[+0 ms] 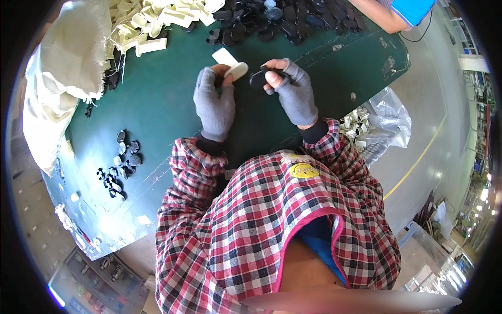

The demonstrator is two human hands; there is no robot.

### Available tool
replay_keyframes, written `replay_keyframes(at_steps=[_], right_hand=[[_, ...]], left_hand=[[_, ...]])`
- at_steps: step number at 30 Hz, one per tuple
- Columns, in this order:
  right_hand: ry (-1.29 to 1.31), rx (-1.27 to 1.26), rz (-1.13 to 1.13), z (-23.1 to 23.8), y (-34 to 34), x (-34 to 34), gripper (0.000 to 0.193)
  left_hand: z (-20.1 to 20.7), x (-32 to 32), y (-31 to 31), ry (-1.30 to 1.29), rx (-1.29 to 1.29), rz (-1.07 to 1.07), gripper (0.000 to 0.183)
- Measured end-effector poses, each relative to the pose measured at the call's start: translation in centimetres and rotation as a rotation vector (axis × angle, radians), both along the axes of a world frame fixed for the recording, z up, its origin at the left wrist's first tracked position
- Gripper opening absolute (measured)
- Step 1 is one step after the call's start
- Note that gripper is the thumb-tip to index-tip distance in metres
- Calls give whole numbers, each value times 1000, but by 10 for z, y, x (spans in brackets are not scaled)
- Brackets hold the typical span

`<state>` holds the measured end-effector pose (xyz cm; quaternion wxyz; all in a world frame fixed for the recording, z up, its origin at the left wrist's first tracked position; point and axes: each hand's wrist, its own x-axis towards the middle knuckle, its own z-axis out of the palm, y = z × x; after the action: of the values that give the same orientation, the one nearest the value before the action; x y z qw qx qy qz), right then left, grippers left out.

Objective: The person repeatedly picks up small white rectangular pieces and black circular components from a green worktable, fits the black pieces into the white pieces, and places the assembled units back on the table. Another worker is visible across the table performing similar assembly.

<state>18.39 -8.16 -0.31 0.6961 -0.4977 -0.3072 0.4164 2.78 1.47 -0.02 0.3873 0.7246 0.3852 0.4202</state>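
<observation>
Grey-gloved left hand (215, 104) faces right hand (296, 94).

A factory workshop, this: the scuffed green worktop (167, 99) carries great heaps of cream pieces (151, 46) and black pieces (290, 29), a white sack (73, 57) crowds its left side, a yellow line (414, 171) sweeps over grey floor (423, 99), and another person's arm (379, 14) shows opposite!
</observation>
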Motion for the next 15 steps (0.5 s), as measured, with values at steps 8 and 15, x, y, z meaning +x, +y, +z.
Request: replay_keyframes(at_steps=[8, 15], right_hand=[[-438, 101, -181, -13, 4, -6, 17], [-356, 98, -126, -10, 1, -10, 16]], left_hand=[[11, 12, -39, -460, -617, -122, 22], [7, 13, -39, -515, -652, -99, 22]])
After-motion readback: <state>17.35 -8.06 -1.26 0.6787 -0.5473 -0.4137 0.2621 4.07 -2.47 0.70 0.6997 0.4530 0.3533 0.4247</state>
